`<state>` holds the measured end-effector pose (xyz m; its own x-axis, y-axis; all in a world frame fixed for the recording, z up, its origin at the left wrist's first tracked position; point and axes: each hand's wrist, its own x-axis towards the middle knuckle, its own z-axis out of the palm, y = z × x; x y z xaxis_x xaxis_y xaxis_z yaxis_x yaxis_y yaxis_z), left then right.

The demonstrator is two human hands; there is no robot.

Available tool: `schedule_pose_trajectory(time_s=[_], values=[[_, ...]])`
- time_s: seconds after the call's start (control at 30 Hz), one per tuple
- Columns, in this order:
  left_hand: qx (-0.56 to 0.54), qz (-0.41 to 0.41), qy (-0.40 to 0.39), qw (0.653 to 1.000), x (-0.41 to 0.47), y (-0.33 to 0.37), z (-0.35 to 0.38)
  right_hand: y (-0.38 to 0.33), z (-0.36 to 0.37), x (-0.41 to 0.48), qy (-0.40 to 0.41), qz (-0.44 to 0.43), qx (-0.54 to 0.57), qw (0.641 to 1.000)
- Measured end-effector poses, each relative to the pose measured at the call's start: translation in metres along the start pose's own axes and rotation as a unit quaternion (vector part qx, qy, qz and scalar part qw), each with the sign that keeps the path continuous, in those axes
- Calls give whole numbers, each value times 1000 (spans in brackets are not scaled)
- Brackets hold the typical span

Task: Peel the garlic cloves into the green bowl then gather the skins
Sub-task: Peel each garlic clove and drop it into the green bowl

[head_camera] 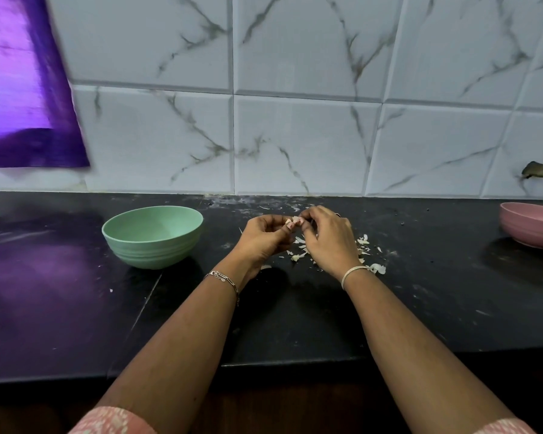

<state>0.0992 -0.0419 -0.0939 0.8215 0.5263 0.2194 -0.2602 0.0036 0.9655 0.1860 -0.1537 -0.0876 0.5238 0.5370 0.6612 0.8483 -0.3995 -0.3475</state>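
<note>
Peeling is the step in hand. The left hand (264, 236) and right hand (329, 239) meet above the black stone counter (295, 314), each grip pinched on one small pale garlic clove (295, 220) held between the fingertips. The round pale-green plastic bowl (151, 253) sits at nine o'clock from the hands, well apart; no cloves show in the part of it in view. Papery white garlic skins (300, 249) lie scattered at six and four o'clock beneath the hands. A round pink bowl (527, 233) stands far off at three o'clock. The next move likely calls for stripping the last skin, then carrying the clove left to the bowl.
</note>
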Motion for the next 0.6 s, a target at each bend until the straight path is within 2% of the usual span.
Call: schedule_pose_trajectory(time_s=[0.17,0.3,0.47,0.6], values=[[-12,-11,-3,1000,1,1,1,2,-4,0,38,63,-47,996],[-43,-27,-4,999,0,3,0,9,-6,2,52,120,-39,991],[-62,-42,8,997,1,3,1,10,-6,2,-2,128,-15,992],[-74,-20,23,997,1,3,-1,7,-10,1,15,130,-45,990]])
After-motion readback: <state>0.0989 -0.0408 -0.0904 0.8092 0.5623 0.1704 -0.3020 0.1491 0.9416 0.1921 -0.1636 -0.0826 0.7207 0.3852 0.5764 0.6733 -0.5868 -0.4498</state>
